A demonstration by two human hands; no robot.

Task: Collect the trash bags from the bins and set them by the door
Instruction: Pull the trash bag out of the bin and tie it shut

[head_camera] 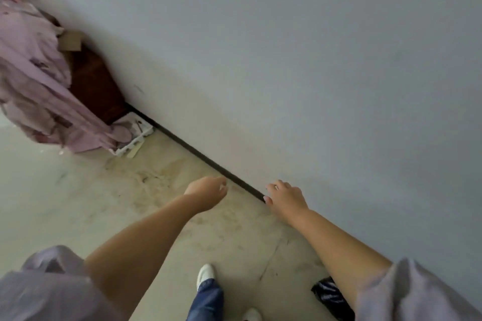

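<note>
A pale grey wall [313, 60] fills the far and right side of my view, meeting the stained beige floor [78, 203] along a dark baseboard [208, 161] that runs from the far left down to the near right. At the far left, a heap of pink cloth [36, 81] spills over something dark red [94, 86] against the wall, with a white tray-like thing [135, 135] at its foot on the floor. My 2 bare arms reach out over the floor, lilac sleeves at the near edges. My left hand [207, 193] hangs with its fingers loosely curled under and grasps nothing. My right hand [285, 197] is spread and relaxed, fingers pointing down near the baseboard, also grasping nothing. A black trash bag [330, 297] lies on the floor at the near right, partly hidden under my right forearm. My white shoe [206, 273] and blue jeans [207, 300] show near the bottom.
</note>
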